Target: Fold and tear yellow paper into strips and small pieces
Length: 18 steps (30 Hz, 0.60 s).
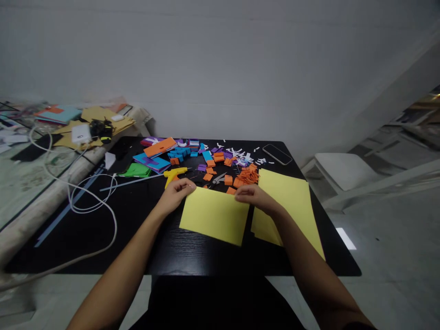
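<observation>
A yellow sheet of paper [215, 215] is held over the black table between my two hands. My left hand [177, 193] pinches its far left corner. My right hand [252, 196] grips the far edge near the right corner, fingers closed on it. To the right lie larger yellow sheets [292, 192], partly under my right forearm. Just beyond my left hand is a yellow glue gun [174, 173]. Scissors [218, 179] lie past the sheet among folded orange paper pieces [248, 176].
Blue folded pieces [180, 152], white scraps [240, 156] and a phone [277, 154] lie along the back. Coloured paper stacks [151, 161] and green paper [136, 170] are at the left. A white cable [115, 224] loops over the table's left side. A white chair [338, 169] stands at the right.
</observation>
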### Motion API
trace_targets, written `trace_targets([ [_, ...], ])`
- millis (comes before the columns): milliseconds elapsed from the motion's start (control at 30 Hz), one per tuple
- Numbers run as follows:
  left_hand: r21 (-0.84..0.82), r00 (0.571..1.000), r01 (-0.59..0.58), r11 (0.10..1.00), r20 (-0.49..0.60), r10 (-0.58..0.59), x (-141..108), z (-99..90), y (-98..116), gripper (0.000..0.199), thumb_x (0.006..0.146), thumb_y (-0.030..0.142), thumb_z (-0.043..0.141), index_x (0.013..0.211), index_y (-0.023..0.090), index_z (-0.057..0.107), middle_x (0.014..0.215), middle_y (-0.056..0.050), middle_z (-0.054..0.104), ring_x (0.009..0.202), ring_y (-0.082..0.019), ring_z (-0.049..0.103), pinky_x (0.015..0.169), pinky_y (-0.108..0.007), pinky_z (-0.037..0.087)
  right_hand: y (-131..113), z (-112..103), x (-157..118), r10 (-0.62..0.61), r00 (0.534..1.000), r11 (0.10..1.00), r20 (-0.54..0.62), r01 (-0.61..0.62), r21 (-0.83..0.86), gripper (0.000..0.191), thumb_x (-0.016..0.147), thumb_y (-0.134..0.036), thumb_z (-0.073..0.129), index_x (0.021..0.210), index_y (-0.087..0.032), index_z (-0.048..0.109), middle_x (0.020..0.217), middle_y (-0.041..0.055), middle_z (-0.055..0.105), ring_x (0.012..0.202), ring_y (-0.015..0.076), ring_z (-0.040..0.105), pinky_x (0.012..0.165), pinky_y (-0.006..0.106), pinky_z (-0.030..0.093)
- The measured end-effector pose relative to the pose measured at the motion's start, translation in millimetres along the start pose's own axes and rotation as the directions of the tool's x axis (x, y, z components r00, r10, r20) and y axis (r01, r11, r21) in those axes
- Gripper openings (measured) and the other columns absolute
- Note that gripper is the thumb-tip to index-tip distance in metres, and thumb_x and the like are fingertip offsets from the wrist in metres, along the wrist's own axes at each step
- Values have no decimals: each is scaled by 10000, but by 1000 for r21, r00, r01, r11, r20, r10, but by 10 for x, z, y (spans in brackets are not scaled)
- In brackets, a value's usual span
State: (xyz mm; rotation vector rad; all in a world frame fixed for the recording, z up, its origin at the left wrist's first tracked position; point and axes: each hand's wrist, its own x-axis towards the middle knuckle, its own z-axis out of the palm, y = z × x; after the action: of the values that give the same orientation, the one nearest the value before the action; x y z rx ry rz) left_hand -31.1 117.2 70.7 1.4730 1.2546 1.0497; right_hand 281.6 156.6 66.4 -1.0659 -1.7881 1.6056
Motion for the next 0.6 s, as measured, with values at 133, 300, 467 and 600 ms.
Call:
trace_targets([
  [133,-23,993,77,997,95,-74,-65,153,-8,408,833,563,718,818,156,714,661,-24,665,559,-151,575,542,-264,430,5,192,15,9,972,997,233,8,-71,355,790,-517,796,853,-171,752,823,32,717,765,187,642,730,305,490],
  [300,-28,978,115,993,179,-108,-138,364,10,399,826,540,736,795,144,705,602,5,626,512,-118,520,504,-228,386,39,551,97,-44,990,998,132,49,-29,347,849,-515,733,850,-169,721,804,37,715,742,183,642,697,294,492],
  [467,-47,987,105,993,127,-99,-99,310,-15,362,799,505,749,753,151,688,579,23,597,509,-110,496,497,-217,370,38,525,119,-45,988,998,148,52,-41,321,820,-493,738,794,-173,728,753,22,695,717,179,616,680,285,465],
  [600,-80,997,58,995,-48,-62,-1,120,-64,325,764,478,742,730,164,663,581,30,578,512,-110,480,503,-220,350,12,277,86,-53,993,997,102,59,-59,264,776,-439,739,722,-181,734,749,20,679,737,181,593,693,286,446],
])
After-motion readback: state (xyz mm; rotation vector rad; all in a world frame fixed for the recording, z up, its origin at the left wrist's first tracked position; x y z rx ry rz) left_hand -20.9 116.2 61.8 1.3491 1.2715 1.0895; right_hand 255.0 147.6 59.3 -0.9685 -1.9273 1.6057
